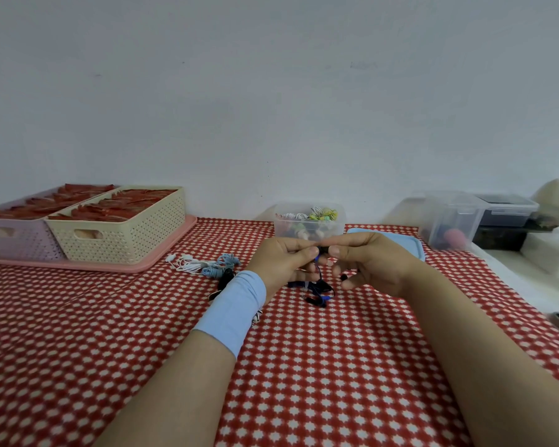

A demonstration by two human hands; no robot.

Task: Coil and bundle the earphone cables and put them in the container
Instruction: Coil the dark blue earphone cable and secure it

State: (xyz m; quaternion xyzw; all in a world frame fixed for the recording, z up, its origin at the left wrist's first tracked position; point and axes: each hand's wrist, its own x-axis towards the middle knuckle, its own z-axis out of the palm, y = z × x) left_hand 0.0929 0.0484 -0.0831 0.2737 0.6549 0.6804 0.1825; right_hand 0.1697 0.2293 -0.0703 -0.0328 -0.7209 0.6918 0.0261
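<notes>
Above the red patterned tablecloth (320,366), my left hand (284,259) and my right hand (368,262) meet and together pinch a dark blue and black earphone cable (318,290). Its loose end hangs down and lies on the cloth below my fingers. One black earbud sits by my right fingers. Just behind my hands stands a clear plastic container (309,222) holding several coiled earphones. A pile of white, light blue and black earphone cables (207,267) lies left of my left hand. A light blue band covers my left wrist.
The container's blue lid (413,245) lies right of it. Two perforated baskets (120,233) with red packets sit on a pink tray at the back left. Clear storage boxes (449,221) stand at the back right. A wall rises behind the table.
</notes>
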